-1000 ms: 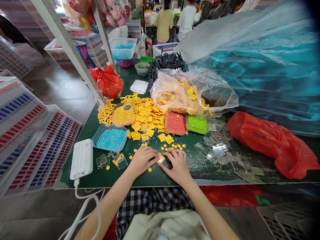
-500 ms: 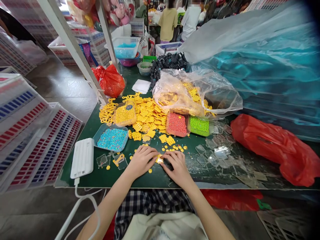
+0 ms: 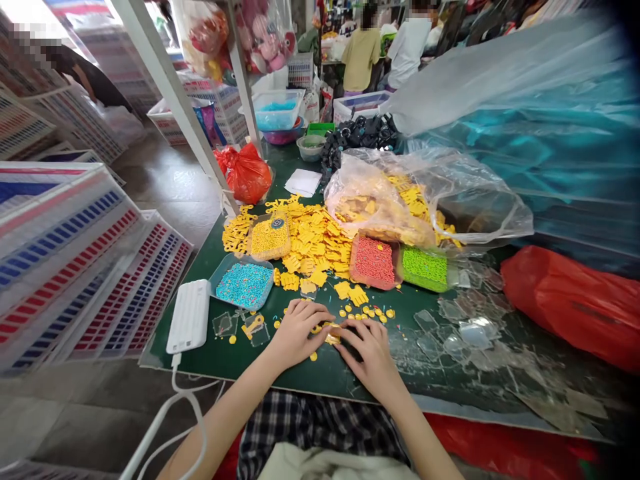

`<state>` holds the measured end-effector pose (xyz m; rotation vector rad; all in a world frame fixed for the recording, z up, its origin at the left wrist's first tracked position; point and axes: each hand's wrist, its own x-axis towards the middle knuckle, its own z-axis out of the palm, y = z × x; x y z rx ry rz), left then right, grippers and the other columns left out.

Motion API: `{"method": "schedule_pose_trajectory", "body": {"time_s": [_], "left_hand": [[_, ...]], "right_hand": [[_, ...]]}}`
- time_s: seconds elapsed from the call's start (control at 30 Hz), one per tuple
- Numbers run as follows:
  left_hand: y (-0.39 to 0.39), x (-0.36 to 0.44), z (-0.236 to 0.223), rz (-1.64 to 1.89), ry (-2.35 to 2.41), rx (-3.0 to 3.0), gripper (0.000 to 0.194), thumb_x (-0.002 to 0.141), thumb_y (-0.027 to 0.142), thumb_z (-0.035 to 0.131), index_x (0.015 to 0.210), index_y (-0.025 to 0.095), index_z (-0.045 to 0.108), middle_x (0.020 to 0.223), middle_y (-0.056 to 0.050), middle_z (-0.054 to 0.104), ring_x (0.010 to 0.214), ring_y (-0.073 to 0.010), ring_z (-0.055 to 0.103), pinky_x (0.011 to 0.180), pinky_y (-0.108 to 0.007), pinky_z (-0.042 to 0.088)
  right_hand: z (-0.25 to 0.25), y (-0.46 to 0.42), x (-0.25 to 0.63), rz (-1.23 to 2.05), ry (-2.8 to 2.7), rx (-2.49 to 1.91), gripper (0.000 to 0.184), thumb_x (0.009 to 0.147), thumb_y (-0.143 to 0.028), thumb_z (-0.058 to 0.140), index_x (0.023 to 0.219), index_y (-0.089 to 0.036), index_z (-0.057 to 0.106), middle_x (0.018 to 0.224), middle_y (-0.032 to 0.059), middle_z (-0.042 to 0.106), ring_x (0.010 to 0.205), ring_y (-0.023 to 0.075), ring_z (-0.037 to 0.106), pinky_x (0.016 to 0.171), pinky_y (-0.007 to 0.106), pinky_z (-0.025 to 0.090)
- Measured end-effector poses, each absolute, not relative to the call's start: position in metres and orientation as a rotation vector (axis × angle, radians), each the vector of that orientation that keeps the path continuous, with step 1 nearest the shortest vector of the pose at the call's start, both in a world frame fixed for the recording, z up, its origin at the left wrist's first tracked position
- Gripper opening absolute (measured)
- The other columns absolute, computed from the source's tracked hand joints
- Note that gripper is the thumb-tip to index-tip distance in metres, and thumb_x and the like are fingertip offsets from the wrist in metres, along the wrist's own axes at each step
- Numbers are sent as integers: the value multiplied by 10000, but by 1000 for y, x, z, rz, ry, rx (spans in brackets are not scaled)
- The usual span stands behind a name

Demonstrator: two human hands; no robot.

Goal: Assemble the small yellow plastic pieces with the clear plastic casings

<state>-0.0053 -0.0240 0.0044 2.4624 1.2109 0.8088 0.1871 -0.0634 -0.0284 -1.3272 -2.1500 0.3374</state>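
Both my hands meet over the near middle of the green table, closed on one small yellow plastic piece (image 3: pixel 332 338) with a shiny face. My left hand (image 3: pixel 301 333) grips its left side with thumb and fingers. On its right side my right hand (image 3: pixel 367 350) pinches it, fingers bent. Fingertips hide much of the piece. Small yellow discs (image 3: pixel 370 311) lie just beyond my hands. Behind them is a heap of flat yellow plastic pieces (image 3: pixel 320 240). To the left, a yellow key-shaped piece (image 3: pixel 253 325) lies by clear plastic squares (image 3: pixel 225 325).
Trays of blue beads (image 3: pixel 245 283), yellow beads (image 3: pixel 270 238), red beads (image 3: pixel 374 260) and green beads (image 3: pixel 425 268) ring the heap. A white power bank (image 3: pixel 189 317) with a cable sits at the left edge. Clear plastic pieces (image 3: pixel 477 333) and a red bag (image 3: pixel 570 303) lie right.
The view has shifted, so the whole scene sits lower and further right. My hands stay together on the yellow piece, which now shows a narrower side between my fingers.
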Motion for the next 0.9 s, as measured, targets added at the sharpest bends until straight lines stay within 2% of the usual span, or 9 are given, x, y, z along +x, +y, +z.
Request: {"method": "schedule_pose_trajectory", "body": {"time_s": [0.1,0.27,0.33,0.4,0.5,0.63,0.77,0.9], "left_hand": [[-13,-17,20,924,1329,2425,158,932,297,512,1019,314,643,981,-7,720,927,-222,665,812,-417,520],[46,-66,59,1038,1632,2334,217,956,326,463,1033,210,629,1025,-68,708,982,-235,639,872,-411,486],[77,-85,70,888,1808,2363,273,962,354,436,1003,188,649,1042,-74,696,1013,-234,616,903,-390,461],[105,-99,73,512,1875,2456,320,968,371,409,990,189,671,1057,-72,684,1016,-236,602,901,-382,440],[134,-109,66,265,1845,2513,254,902,376,533,906,203,719,1012,-69,673,1002,-258,584,891,-388,416],[152,-111,51,118,1839,2541,204,801,372,667,904,212,740,1006,-79,645,1030,-286,547,888,-397,393],[160,-112,44,55,1834,2557,191,791,357,687,887,200,740,1005,-86,639,1048,-301,534,900,-415,373],[164,-110,45,54,1808,2580,154,823,332,665,803,192,725,972,-59,664,1045,-277,545,906,-406,358]], "right_hand": [[-32,-62,188,290,-2168,-1295,275,943,-279,524,1174,-365,644,1085,45,622,986,224,504,890,406,378],[-40,-58,193,215,-2224,-1229,299,930,-273,542,1173,-410,651,1073,48,625,948,224,524,834,400,408],[-41,-56,194,216,-2213,-1226,291,928,-276,546,1164,-406,656,1069,50,629,943,229,530,825,408,414],[-41,-56,194,220,-2207,-1211,282,927,-278,546,1149,-403,665,1065,51,634,934,232,534,818,412,420],[-40,-56,194,227,-2179,-1201,268,925,-268,543,1117,-393,682,1062,52,636,944,234,535,824,417,421],[-43,-56,196,218,-2184,-1203,273,922,-256,553,1132,-383,674,1085,50,631,972,237,521,841,416,407],[-47,-55,198,182,-2208,-1192,289,915,-273,574,1163,-396,657,1093,40,631,981,235,513,851,408,401],[-51,-53,198,137,-2212,-1162,306,911,-272,578,1186,-384,649,1087,48,631,962,230,522,819,394,421]]}}
